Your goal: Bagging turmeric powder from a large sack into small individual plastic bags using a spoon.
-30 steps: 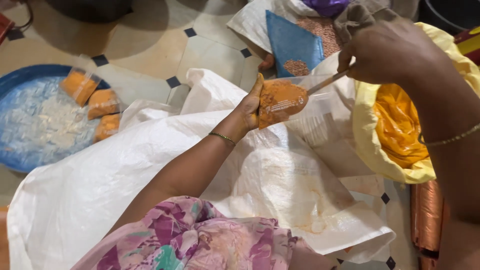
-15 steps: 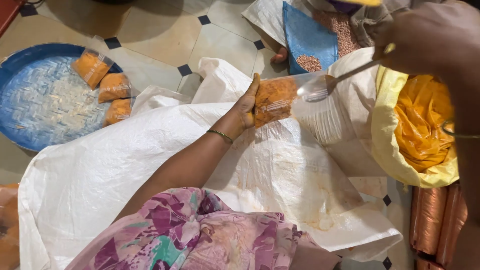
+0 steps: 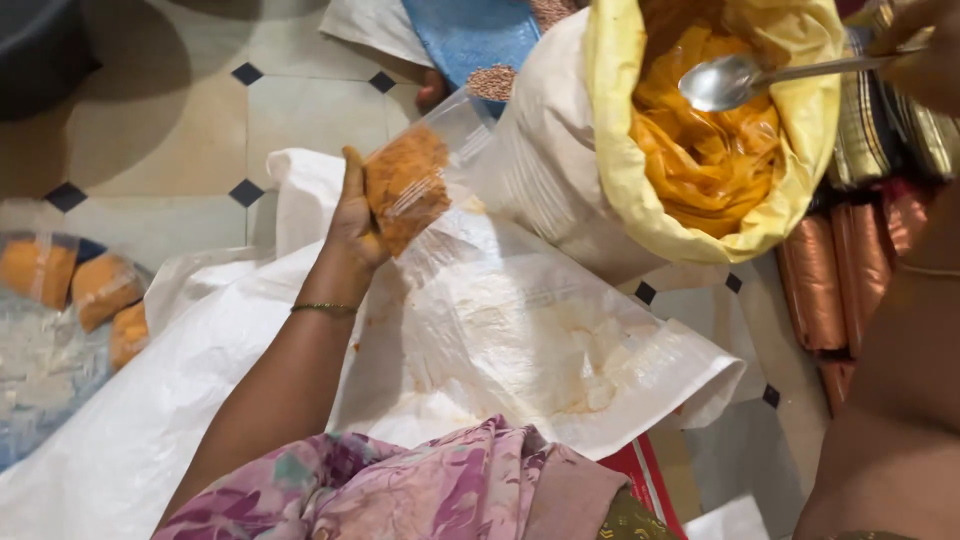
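A clear plastic pouch (image 3: 415, 180) half full of orange powder stands upright; a steel spoon (image 3: 735, 80) hovers empty.

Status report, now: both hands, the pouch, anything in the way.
Left hand grips clear pouch of orange powder. Right hand holds spoon over yellow-lined sack. Nothing between pouch and sack.

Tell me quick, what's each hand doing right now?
Left hand: closed on a clear plastic bag of orange powder.
Right hand: at the frame edge, holding a metal spoon over the yellow-lined sack.
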